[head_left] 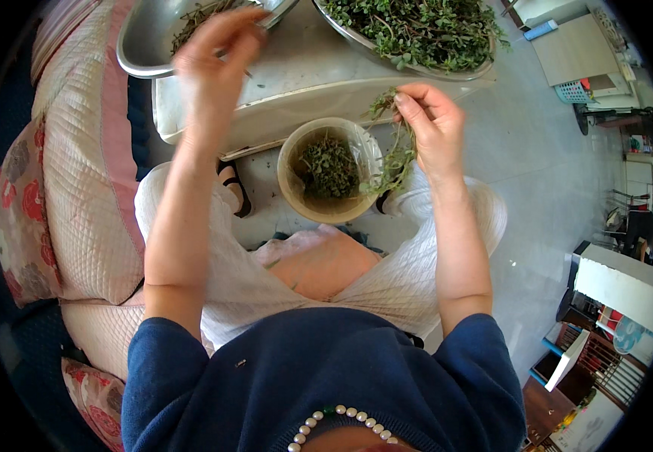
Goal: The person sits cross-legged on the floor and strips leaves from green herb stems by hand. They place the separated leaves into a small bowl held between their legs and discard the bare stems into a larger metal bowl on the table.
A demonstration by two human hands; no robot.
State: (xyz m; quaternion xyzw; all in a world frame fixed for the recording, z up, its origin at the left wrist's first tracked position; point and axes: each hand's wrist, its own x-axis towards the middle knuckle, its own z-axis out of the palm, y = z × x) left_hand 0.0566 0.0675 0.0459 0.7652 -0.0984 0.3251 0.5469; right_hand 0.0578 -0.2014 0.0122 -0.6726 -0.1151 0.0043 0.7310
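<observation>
Nearest to me are my pale trousers (258, 282), knees apart. Between my feet stands a round, pale yellowish bucket (289, 181) with a clear plastic liner; a clump of greens (330, 166) lies inside, below the rim.

Just beyond, on the bucket's right side, my right hand (403, 105) pinches a leafy sprig (396, 162) between thumb and forefinger, the other fingers loosely curled. The sprig hangs from the pinch beside the bucket's rim; I cannot tell whether it touches.

Step in hand, as I judge it: picking over the greens sprig by sprig. The next move appears to call for a steady hold near the sprig's upper end while the other hand comes back to strip or part it.

Condition of the sprig: thin, branching, limp; small green leaves along slender stems, somewhat tangled toward the lower end. Finer defects are too small to certify.

Farther off, my left hand (228, 38) is over the left-hand metal bowl (132, 60), fingers bent and blurred; whether it grips anything I cannot tell. In that bowl lie thin brownish stems (198, 22).

Both bowls are at the low white table (289, 71). The right-hand metal bowl (454, 76) carries a heaped pile of leafy greens (417, 34), denser and fuller than the bucket's clump.
</observation>
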